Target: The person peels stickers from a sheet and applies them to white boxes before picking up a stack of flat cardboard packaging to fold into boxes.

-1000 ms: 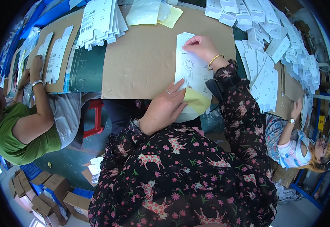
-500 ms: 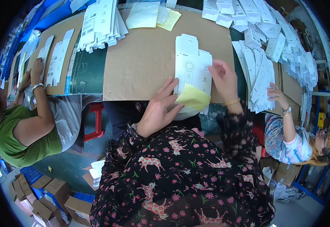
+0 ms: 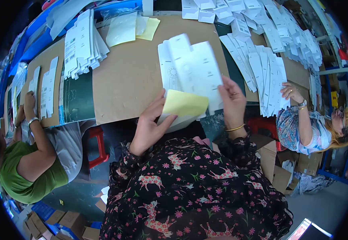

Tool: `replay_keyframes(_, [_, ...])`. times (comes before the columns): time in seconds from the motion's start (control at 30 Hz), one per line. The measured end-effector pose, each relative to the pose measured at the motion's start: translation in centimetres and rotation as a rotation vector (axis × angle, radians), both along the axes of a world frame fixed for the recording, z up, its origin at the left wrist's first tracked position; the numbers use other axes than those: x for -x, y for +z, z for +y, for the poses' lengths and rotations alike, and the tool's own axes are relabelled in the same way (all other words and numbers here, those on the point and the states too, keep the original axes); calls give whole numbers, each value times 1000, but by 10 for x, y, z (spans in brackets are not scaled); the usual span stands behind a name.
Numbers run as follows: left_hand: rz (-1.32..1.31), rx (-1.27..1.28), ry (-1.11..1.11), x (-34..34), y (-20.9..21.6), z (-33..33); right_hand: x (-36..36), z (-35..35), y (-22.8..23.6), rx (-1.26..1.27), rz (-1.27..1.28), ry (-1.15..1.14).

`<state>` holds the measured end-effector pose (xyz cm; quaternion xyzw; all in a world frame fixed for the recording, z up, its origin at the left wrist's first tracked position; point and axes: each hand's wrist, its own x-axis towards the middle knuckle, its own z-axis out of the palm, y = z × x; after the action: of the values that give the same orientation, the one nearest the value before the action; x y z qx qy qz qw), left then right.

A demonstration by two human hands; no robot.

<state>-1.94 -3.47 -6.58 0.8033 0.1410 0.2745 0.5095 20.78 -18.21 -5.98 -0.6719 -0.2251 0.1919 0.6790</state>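
Note:
My left hand (image 3: 152,122) pinches a folded yellow paper sheet (image 3: 185,103) between thumb and fingers at the table's near edge. Its fingertips also lie against a flat white carton (image 3: 166,66) with a round printed drawing. Over that one, a second flat white carton (image 3: 202,66) is lifted and tilted, blurred by motion. My right hand (image 3: 233,100) grips its right edge with thumb and fingers. The lower ends of both cartons are hidden behind the yellow sheet.
Brown cardboard (image 3: 130,76) covers the green table. Flat cartons (image 3: 80,48) are stacked at the far left, beside yellow sheets (image 3: 148,29). More flat cartons (image 3: 268,80) and a heap of folded boxes (image 3: 278,32) lie right. Co-workers sit on either side, one hand (image 3: 292,93) on cartons.
My view has shifted. The upper carton, earlier lying over the other, is now raised and tilted in my right hand, which has closed on its edge. My left hand keeps the yellow sheet.

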Motion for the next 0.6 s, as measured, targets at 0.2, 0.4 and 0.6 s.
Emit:
replay_keyframes(0.2, [-30, 733, 122, 12, -2, 1, -78, -53, 24, 20, -241, -273])
replay_keyframes(0.4, [-88, 868, 213, 4, 1, 9, -134, -80, 21, 433, -821, -463])
replay_keyframes(0.6, [-142, 918, 228, 7, 7, 7, 10, 7, 55, 137, -694, 293])
